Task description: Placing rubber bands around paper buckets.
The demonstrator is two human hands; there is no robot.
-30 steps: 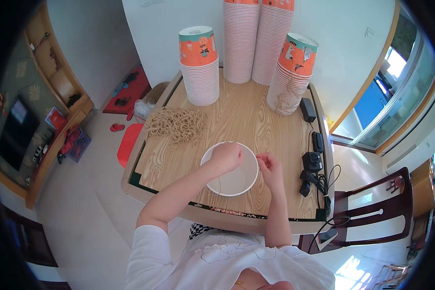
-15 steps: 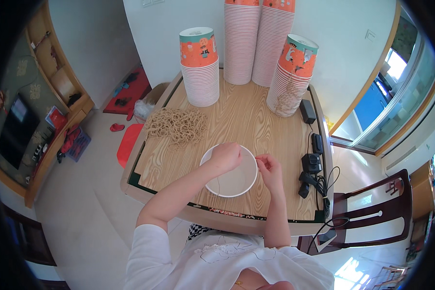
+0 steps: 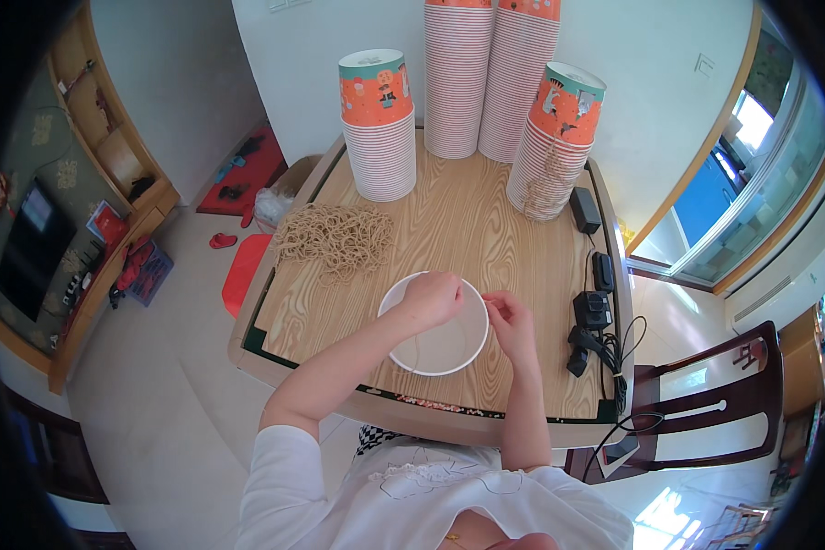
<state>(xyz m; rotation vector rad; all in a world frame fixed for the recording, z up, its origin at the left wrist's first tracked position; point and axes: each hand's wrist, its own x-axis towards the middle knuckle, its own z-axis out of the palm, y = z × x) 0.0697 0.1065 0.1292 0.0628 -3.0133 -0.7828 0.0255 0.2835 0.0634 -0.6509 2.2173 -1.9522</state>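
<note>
A white round paper bucket (image 3: 435, 367) stands open side up near the front of the wooden table. Above its opening my left hand (image 3: 434, 300) is closed in a fist, and a thin strand of twine shows faintly inside the bucket beneath it. At the bucket's right rim my right hand (image 3: 511, 323) has its fingertips pinched together. What lies between those fingertips is too small to make out. To the left and farther back lies a loose tangled heap of tan twine (image 3: 335, 240) on the table top.
Stacks of upturned orange-and-green paper buckets stand at the back: a left stack (image 3: 378, 124), two tall stacks (image 3: 456, 82) and a right stack (image 3: 556, 142) with twine hanging down its side. Black power adapters and cables (image 3: 591, 312) line the right edge, beside a dark wooden chair (image 3: 706, 403).
My left hand has shifted very slightly to the right over the bucket. The right hand keeps its pinch at the rim, and the strand inside the bucket shows less plainly.
</note>
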